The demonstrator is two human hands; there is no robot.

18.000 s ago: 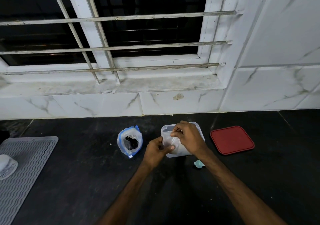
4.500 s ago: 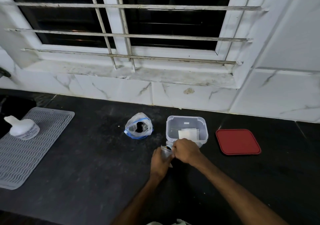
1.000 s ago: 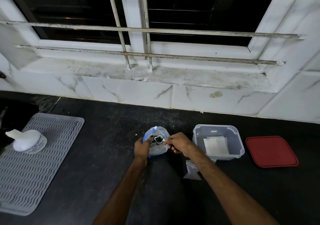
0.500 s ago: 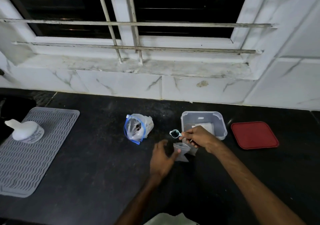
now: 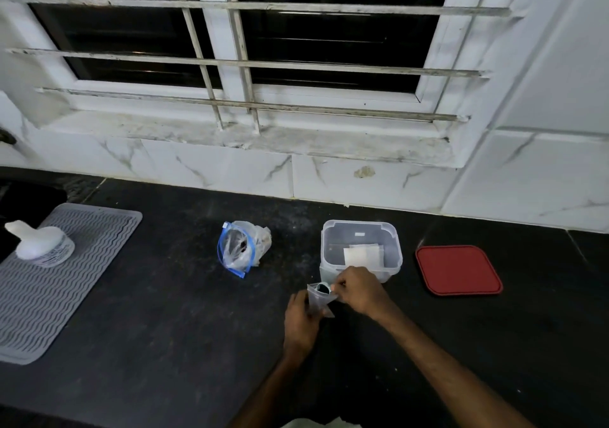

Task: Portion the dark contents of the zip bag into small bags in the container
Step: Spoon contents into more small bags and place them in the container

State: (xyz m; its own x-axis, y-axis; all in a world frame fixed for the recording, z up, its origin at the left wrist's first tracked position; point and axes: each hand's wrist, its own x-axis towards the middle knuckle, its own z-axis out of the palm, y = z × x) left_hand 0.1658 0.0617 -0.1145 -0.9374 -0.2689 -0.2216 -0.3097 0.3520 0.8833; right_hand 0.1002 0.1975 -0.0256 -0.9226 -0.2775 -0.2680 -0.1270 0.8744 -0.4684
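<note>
The blue-rimmed zip bag (image 5: 242, 249) with dark contents lies open on the black counter, left of centre. A clear plastic container (image 5: 389, 239) stands to its right with a white small bag (image 5: 362, 255) lying flat inside. Just in front of the container my left hand (image 5: 300, 320) holds a small clear bag (image 5: 319, 302) upright. My right hand (image 5: 359, 290) grips a small teal scoop (image 5: 322, 287) that sits at the mouth of that small bag, with dark material in it.
A red lid (image 5: 458, 271) lies right of the container. On the far left a grey ribbed mat (image 5: 49, 282) carries a white upturned cup-like object (image 5: 36, 243). A marble-tiled wall and barred window rise behind the counter (image 5: 148, 328).
My right hand has carried the scoop from the zip bag to the small bag's mouth. My left hand has let go of the zip bag and taken hold of the small bag.
</note>
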